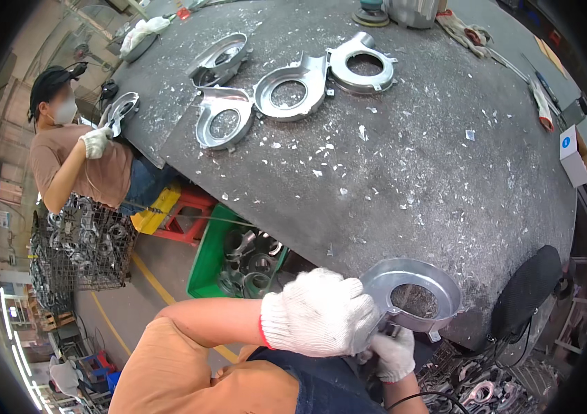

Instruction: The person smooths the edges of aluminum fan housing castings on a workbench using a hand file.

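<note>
Above the table's near edge is a silvery round metal housing (449,293), a ring-shaped casting with a large centre hole and small lugs. My right hand (393,355), in a white knit glove, grips it from below at the near side; the casting hides some fingers. My left hand (321,314), gloved too with a red cuff edge, is closed in a fist against the housing's left side. Whatever lies inside that fist is hidden. Farther off, several similar housings (290,93) lie grouped on the dark table (273,172).
Metal flakes litter the tabletop. A green crate (200,259) with castings stands below its left edge. At left a co-worker (76,152) holds another housing. A black oval pad (525,293) and white box (573,155) are at right; more castings (480,393) lie below.
</note>
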`<state>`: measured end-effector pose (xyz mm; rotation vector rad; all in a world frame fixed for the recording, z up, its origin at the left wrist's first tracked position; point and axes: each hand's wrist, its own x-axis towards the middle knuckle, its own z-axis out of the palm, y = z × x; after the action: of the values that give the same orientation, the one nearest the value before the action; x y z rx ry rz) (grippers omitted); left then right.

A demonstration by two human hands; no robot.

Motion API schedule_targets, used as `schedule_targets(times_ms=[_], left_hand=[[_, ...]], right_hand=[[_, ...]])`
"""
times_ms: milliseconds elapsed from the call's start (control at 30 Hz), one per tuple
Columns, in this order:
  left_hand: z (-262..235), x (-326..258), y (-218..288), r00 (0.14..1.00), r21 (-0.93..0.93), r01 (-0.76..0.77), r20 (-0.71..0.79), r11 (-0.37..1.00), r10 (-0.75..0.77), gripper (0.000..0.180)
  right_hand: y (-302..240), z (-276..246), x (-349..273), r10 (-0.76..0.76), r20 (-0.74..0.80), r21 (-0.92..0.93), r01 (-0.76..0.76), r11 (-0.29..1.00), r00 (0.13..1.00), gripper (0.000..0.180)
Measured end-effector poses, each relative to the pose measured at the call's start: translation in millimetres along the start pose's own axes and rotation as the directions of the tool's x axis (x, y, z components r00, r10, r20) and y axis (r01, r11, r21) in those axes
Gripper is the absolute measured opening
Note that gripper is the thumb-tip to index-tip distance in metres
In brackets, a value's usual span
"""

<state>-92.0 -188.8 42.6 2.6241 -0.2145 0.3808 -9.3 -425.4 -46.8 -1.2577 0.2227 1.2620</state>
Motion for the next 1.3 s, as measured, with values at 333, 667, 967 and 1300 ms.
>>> schedule_targets(times_ms=[333,667,967,1300], left_hand=[[-32,-16,-16,0.981,-0.026,0.162,-0.104,0.986,-0.164,0.018],[-154,-222,-47,0.223,-0.075,0.970,-0.121,0.233,-0.967,0.023],[-85,-34,-115,0.818,0.214,0.555,-0.315,0.804,-0.481,0.033],[-39,164,-272,0.882,0.497,0.415,-0.013,0.762,-0.471,0.067]], right_hand=[[34,-29,-31,-0.337,0.114,-0.381,0.354,0.854,0.935,0.064],[-5,-37,-49,-0.602,-0.069,-0.883,0.233,0.408,0.795,0.074],[-82,-85,28,-0.912,-0.380,-0.848,0.335,0.410,0.154,0.088],[-83,-80,17,-0.964,0.043,-0.999,0.019,-0.039,0.264,0.089]])
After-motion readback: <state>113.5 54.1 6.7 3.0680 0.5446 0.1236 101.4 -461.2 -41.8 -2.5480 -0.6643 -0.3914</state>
